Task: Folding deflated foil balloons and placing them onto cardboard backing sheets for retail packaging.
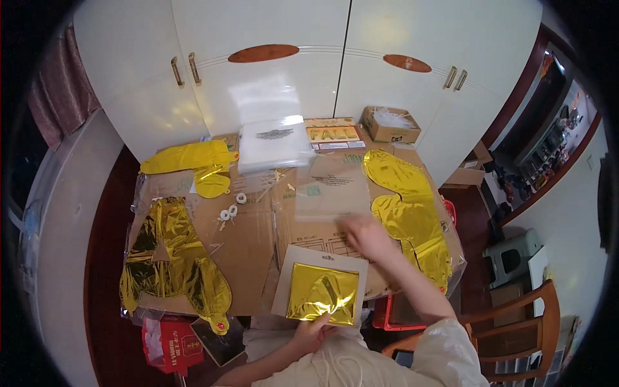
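My left hand [314, 332] grips the lower edge of a grey card [298, 266] with a folded gold foil balloon [323, 294] lying on it. My right hand [365, 235] is blurred and holds the lower edge of a clear plastic bag [332, 187] lifted over the cardboard-covered table [248, 242]. A stack of clear bags [272, 145] lies at the far middle of the table.
Flat gold foil balloons lie at the left [169, 261], far left [187, 158] and right [409, 209]. Small white tape rolls [230, 210] sit near the middle. A red packet [171, 345] hangs off the near left edge. Cardboard boxes [390, 124] and white wardrobe doors [271, 58] stand behind. A wooden chair [516, 322] is at the right.
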The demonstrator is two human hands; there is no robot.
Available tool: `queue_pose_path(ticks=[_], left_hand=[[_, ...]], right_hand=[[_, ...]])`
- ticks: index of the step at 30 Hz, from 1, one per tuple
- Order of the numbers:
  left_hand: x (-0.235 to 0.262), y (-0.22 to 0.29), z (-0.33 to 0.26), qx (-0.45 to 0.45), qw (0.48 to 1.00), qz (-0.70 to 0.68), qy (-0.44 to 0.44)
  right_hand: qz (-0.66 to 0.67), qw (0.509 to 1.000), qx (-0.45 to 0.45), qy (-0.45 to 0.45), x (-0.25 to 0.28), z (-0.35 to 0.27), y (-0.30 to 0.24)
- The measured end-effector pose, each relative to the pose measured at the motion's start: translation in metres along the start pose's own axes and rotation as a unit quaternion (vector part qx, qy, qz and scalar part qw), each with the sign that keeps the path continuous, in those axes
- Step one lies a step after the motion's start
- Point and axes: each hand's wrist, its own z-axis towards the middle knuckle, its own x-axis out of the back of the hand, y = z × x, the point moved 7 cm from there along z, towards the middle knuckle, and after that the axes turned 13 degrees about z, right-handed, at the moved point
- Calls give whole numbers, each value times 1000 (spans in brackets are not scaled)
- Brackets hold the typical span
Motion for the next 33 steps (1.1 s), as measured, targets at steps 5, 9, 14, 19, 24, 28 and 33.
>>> queue_pose_path(ticks=[5, 9, 14, 19, 24, 28, 33], left_hand=[[8, 4, -12, -6, 998, 64, 26], [22, 15, -16, -61, 990, 125, 33], [11, 55, -32, -124, 983, 88, 103], [24, 82, -25, -177, 968, 122, 131], [28, 90, -14, -179, 972, 70, 136], [32, 82, -3, -141, 982, 39, 119], [13, 85, -10, -105, 990, 53, 78]], right_hand=[[-41, 989, -46, -136, -2, 34, 41], [-131, 988, 16, -84, -23, 22, 60], [-155, 987, 5, -35, -20, 23, 55], [-105, 994, -6, 35, 0, 29, 31], [-81, 995, 15, 51, -15, 24, -5], [-43, 997, -2, 59, -16, 26, -30], [-12, 999, -18, 34, -30, 28, -41]])
